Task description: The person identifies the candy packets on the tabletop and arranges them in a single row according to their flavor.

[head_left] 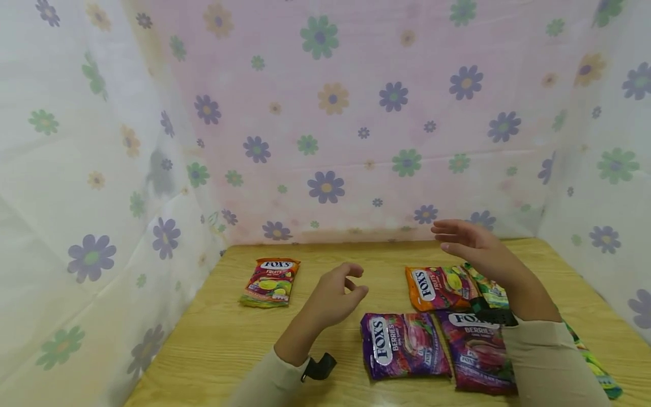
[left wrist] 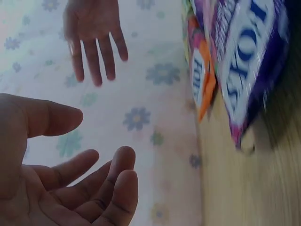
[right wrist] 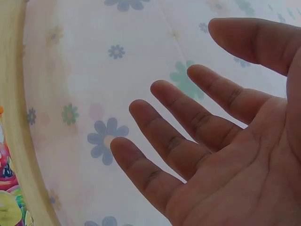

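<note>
My left hand hovers over the table's middle with loosely bent fingers, holding nothing, just up and left of a purple berries pack. In the left wrist view the thumb and fingers of that hand stand apart. My right hand is raised above the orange fruits pack at the right, its fingers spread and holding nothing; the right wrist view shows its bare palm. A second purple pack lies partly under the right forearm.
Another orange fruits pack lies alone at the back left of the wooden table. Green packs lie at the right, partly hidden by the right arm. Flowered cloth stands behind and on both sides.
</note>
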Demonstrator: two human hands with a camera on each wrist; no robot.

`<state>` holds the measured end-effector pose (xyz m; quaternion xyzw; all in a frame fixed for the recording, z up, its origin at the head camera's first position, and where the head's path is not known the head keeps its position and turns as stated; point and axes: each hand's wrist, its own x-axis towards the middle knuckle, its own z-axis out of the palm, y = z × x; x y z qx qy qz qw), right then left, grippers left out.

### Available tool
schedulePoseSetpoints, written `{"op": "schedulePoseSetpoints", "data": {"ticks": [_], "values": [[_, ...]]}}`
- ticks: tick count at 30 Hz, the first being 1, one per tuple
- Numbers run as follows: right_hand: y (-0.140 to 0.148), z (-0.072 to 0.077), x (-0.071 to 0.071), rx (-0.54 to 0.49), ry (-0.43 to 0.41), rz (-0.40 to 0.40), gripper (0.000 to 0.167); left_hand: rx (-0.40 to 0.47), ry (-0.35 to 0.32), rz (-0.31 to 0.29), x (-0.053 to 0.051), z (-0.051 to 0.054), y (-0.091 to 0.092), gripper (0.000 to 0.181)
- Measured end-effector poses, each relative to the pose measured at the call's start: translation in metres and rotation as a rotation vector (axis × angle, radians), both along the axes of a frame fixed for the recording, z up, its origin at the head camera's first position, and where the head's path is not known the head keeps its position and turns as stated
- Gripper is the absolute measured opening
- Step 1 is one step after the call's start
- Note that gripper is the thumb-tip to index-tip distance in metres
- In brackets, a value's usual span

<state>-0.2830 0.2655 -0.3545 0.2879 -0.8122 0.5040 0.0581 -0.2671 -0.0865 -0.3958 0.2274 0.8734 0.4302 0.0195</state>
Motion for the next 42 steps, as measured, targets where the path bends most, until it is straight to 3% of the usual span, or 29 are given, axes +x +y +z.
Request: {"op": "schedulePoseSetpoints", "data": {"ticks": [4,11,22,26,31,36,42], "values": [[0.003,-0.001,0.000,0.009,-0.016,-0.023,0.047,0.067,-0.072,-0.011,0.003,-0.003,0.025,0.041],[0.012,-0.008,-0.005,-0.014,-0.082,-0.038,0.051,0.101,-0.132,-0.030,0.009,-0.010,0.068,0.039],[0.014,-0.014,-0.010,-0.083,-0.108,-0.020,0.050,0.300,-0.250,-0.041,0.019,-0.008,0.113,0.041],[0.012,-0.017,-0.010,-0.013,-0.114,-0.082,0.049,0.488,-0.362,-0.029,0.023,-0.010,0.127,0.037],[0.009,-0.019,-0.011,0.115,-0.108,-0.145,0.052,0.766,-0.569,0.000,0.027,-0.013,0.142,0.037],[0.007,-0.025,-0.014,0.138,-0.119,-0.161,0.050,0.901,-0.724,0.011,0.030,-0.018,0.150,0.050],[0.008,-0.032,-0.018,0.199,-0.138,-0.186,0.050,0.976,-0.824,0.029,0.034,-0.024,0.157,0.059]]}}
